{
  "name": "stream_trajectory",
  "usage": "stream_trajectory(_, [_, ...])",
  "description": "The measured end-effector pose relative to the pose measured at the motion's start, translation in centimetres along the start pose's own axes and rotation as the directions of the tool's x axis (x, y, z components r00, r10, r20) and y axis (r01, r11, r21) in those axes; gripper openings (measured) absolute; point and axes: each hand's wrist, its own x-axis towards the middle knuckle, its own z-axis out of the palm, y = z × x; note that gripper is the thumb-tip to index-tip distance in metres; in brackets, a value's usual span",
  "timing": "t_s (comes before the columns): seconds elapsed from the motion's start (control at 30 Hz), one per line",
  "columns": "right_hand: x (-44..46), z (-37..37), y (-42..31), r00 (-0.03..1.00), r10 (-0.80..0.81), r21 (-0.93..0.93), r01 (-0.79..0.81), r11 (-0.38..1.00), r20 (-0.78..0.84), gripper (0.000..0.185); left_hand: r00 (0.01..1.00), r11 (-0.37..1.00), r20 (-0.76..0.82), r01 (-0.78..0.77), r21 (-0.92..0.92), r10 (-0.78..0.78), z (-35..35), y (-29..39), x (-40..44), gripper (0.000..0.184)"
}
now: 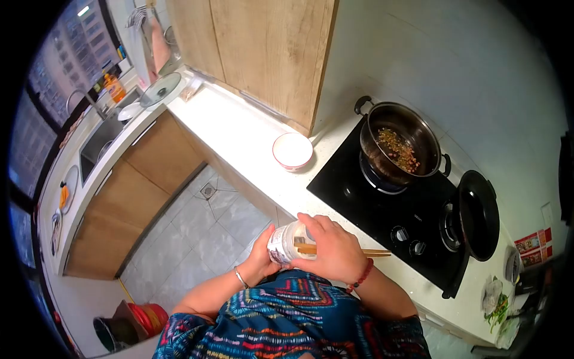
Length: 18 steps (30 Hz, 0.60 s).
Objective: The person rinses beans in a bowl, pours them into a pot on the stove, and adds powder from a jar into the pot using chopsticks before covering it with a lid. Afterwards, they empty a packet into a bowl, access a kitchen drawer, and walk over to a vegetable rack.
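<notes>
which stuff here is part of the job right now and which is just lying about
Likely part of it:
jar, in the left hand
chopsticks, held by the right hand
pot with food pieces inside

Seemingly just lying about:
glass lid
orange bottle
black pan
green leaves

Can't tell: bowl

White desk [233,128] bore red-rimmed bowl [292,151] and black stove [382,209]; glass lid [156,94] lay at corner; leafy greens [497,312] lay beyond stove.
</notes>
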Motion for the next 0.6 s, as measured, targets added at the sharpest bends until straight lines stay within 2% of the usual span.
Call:
stream_trajectory(0.07, [1.1,0.5,0.5,0.977,-0.171,-0.083,0.161,0.983,-0.13,0.081,0.999,0.999,0.018,0.04,0.016,-0.041,0.1,2.0,0.6,0.056])
stream_trajectory(0.17, [2.9,-0.1,-0.4,0.978,-0.086,-0.044,0.079,0.996,-0.19,0.08,0.997,0.996,0.025,0.079,0.031,-0.079,-0.1,4.4,2.5,0.056])
stream_trajectory(0.2, [3.7,-0.5,-1.0,0.989,0.036,0.064,-0.027,0.998,-0.142,0.079,0.997,0.997,0.01,0.074,0.027,-0.075,-0.3,4.9,3.0,0.056])
stream_trajectory(0.23, [4.5,-0.3,-1.2,0.988,0.055,0.064,-0.046,0.997,-0.143,0.079,0.996,0.995,0.016,0.093,0.027,-0.093,-0.5,5.6,3.3,0.056])
stream_trajectory(0.3, [6.0,0.0,-1.4,0.979,0.05,-0.023,-0.056,0.998,-0.198,0.077,0.986,0.986,0.055,0.152,0.074,-0.156,-1.0,7.2,4.1,0.055])
stream_trajectory(0.33, [6.5,0.0,-1.5,0.967,-0.031,-0.046,0.021,0.999,-0.252,0.07,0.978,0.98,0.094,0.18,0.081,-0.188,-1.2,8.1,4.2,0.054])
stream_trajectory(0.37, [7.0,0.1,-1.4,0.966,-0.014,-0.042,0.004,0.999,-0.257,0.07,0.974,0.977,0.097,0.197,0.086,-0.205,-1.4,8.9,4.5,0.054])
stream_trajectory(0.43, [7.9,0.3,-1.0,0.959,-0.105,-0.047,0.096,0.994,-0.263,0.066,0.935,0.944,0.154,0.3,0.136,-0.319,-2.1,10.4,4.9,0.054])
stream_trajectory(0.47, [7.9,0.0,-1.0,0.96,-0.084,-0.042,0.076,0.996,-0.268,0.066,0.928,0.937,0.156,0.318,0.142,-0.339,-2.8,10.8,5.4,0.054])
stream_trajectory(0.53, [7.9,-1.1,-0.8,0.924,0.007,0.01,-0.003,1.0,-0.382,0.067,0.916,0.918,0.088,0.383,0.099,-0.391,-4.2,11.9,6.4,0.055])
stream_trajectory(0.57, [7.8,-1.4,-0.5,0.903,0.1,0.097,-0.065,0.993,-0.418,0.069,0.908,0.911,0.09,0.399,0.102,-0.408,-4.7,12.5,6.5,0.055])
stream_trajectory(0.6, [7.8,-1.4,-0.2,0.875,0.197,0.101,-0.17,0.98,-0.442,0.07,0.911,0.911,0.056,0.403,0.085,-0.409,-5.0,13.2,6.5,0.054])
